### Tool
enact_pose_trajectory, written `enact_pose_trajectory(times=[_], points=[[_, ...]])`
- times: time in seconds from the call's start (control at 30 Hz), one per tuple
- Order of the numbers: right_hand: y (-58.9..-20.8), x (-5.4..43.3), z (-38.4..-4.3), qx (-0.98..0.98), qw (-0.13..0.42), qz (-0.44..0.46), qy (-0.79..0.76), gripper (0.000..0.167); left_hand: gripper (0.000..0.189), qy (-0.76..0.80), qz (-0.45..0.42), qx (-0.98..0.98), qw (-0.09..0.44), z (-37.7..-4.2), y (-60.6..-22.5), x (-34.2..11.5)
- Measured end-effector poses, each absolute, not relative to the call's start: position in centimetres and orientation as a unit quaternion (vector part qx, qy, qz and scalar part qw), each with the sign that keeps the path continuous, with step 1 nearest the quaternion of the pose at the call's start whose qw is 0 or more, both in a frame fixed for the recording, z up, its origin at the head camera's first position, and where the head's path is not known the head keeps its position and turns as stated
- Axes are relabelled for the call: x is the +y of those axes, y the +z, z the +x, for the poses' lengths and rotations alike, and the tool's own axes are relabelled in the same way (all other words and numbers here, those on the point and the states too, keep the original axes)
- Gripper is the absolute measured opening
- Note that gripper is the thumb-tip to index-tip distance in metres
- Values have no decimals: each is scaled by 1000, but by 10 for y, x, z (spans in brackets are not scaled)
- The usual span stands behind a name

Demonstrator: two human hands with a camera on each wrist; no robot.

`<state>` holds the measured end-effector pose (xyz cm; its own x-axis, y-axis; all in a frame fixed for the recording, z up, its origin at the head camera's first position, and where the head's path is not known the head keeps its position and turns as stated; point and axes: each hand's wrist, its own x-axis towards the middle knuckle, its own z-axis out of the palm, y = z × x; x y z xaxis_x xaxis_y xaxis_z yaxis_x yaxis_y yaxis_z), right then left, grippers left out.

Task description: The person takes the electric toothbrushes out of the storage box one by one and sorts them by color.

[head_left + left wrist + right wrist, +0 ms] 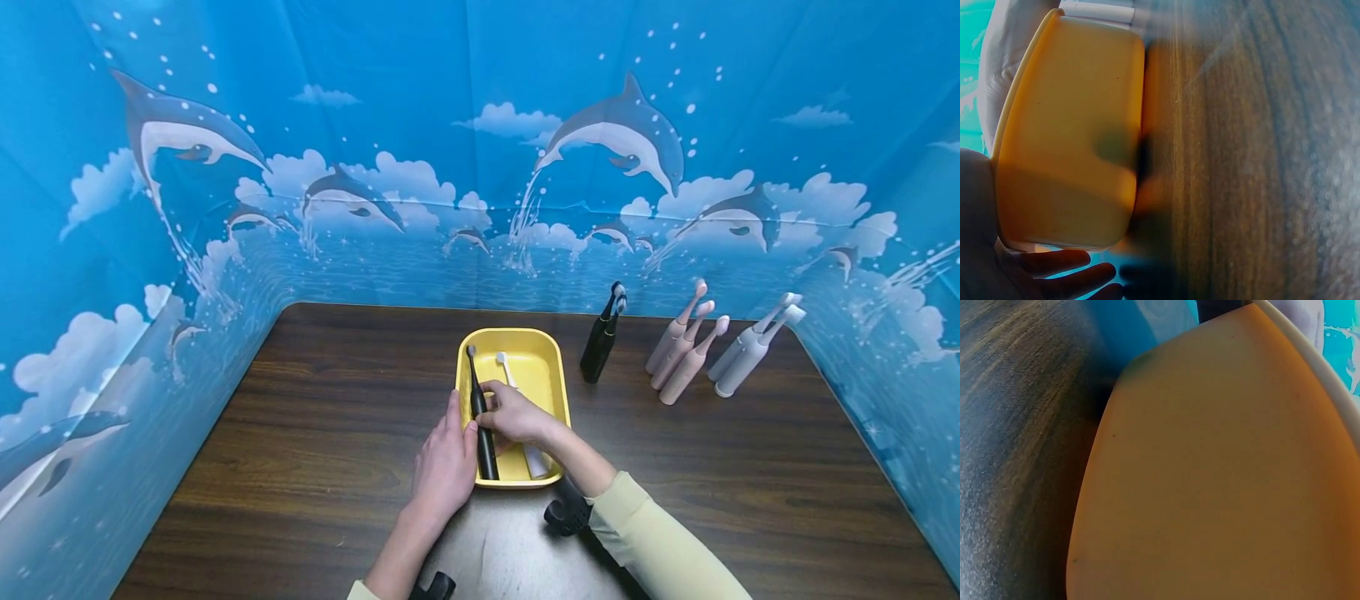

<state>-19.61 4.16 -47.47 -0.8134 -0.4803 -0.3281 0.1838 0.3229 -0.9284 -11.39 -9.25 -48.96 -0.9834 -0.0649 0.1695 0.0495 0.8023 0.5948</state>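
In the head view, a yellow tray (557, 367) stands on the table. My right hand (519, 415) reaches over its right side and pinches the handle of a black electric toothbrush (487, 454), which lies lengthwise along the tray's left side, head away from me. Beneath my right hand lies a white electric toothbrush (536, 460), its middle hidden. My left hand (446, 462) holds the tray's left wall, thumb at the rim near the black handle. In the left wrist view, its fingers (1079, 284) extend past the tray's outer wall (1072, 125). The right wrist view shows mostly tray wall (1210, 462).
Right of the tray, black electric toothbrushes (597, 350) stand upright near the table's back edge. Pink ones (684, 367) and pale grey-white ones (738, 367) stand farther right. A blue dolphin-print curtain (465, 167) surrounds the dark wooden table (300, 433).
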Motion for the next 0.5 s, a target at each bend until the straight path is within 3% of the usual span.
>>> enact_pose_trajectory(times=[0.33, 0.5], points=[[-470, 46, -195, 732, 285, -98, -610, 61, 56, -318, 7, -944, 88, -114, -490, -93], [-466, 50, -193, 739, 254, -112, -614, 59, 56, -321, 10, -943, 88, -114, -492, -93]])
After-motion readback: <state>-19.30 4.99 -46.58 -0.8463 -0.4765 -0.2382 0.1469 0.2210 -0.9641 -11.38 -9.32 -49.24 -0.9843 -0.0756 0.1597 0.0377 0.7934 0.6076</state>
